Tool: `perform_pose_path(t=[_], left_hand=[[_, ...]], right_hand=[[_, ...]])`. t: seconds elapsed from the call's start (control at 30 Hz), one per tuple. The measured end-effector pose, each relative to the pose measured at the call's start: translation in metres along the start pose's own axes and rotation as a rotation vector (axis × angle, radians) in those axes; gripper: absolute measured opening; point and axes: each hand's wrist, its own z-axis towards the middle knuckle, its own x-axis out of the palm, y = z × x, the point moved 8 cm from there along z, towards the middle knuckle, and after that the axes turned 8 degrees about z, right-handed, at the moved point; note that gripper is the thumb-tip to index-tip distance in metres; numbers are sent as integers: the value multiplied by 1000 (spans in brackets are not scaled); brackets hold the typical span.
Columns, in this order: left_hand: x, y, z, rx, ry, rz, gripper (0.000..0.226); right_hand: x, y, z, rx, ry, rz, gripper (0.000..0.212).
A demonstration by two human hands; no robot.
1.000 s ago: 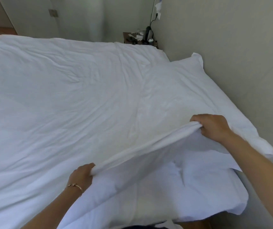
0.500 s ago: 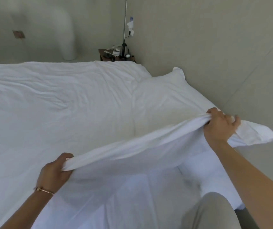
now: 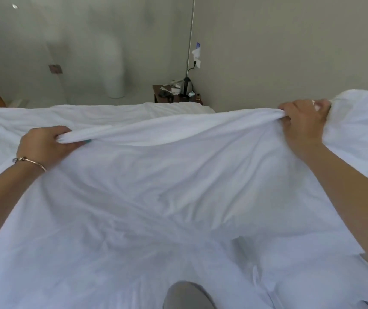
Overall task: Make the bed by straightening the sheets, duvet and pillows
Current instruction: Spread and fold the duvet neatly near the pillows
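A wide bed (image 3: pixel 4 130) fills the lower part of the view, covered in white bedding. A white duvet (image 3: pixel 156 186) lies over it, creased in soft folds; its near edge is lifted off the bed into a taut ridge running from left to right, and the cloth below that ridge drapes down toward the viewer. Beyond the ridge the rest of the duvet lies flat and lightly wrinkled to the far edge of the bed. At the lower right, another layer of white bedding (image 3: pixel 312 284) shows beneath the draped cloth; whether it is a sheet or a pillow cannot be told.
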Motion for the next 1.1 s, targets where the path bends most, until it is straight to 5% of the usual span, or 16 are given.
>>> perform_pose_path(t=[0.2, 0.27, 0.37, 0.5, 0.57, 0.67, 0.8, 0.9, 0.97, 1.03, 1.1], left_hand=[[115, 23, 161, -81, 49, 76, 63], [168, 24, 214, -52, 55, 109, 55], [274, 25, 269, -9, 97, 218, 44], [460, 78, 294, -153, 384, 334, 70], [541, 78, 265, -121, 540, 427, 59], [609, 34, 224, -64, 642, 449, 35], [626, -52, 221, -104, 570, -86, 39], [626, -135, 226, 47, 631, -192, 67], [646, -161, 224, 32, 742, -80, 72], [663, -174, 220, 27, 826, 102, 63], [652, -182, 235, 50, 686, 202, 45]], right_hand=[[173, -13, 109, -59, 136, 66, 17], [255, -19, 117, -72, 173, 57, 10], [373, -37, 92, -92, 270, -16, 26], [500, -59, 23, -140, 513, -45, 22], [538, -74, -8, -23, 671, -19, 36], [565, -80, -25, 54, 821, 2, 79], [542, -91, -10, 181, 752, -171, 87], [495, -152, -7, 664, 814, -258, 106], [475, -186, -21, 980, 885, -82, 123], [475, -191, -28, 1004, 901, 26, 116], [483, -179, -27, 891, 839, 89, 90]])
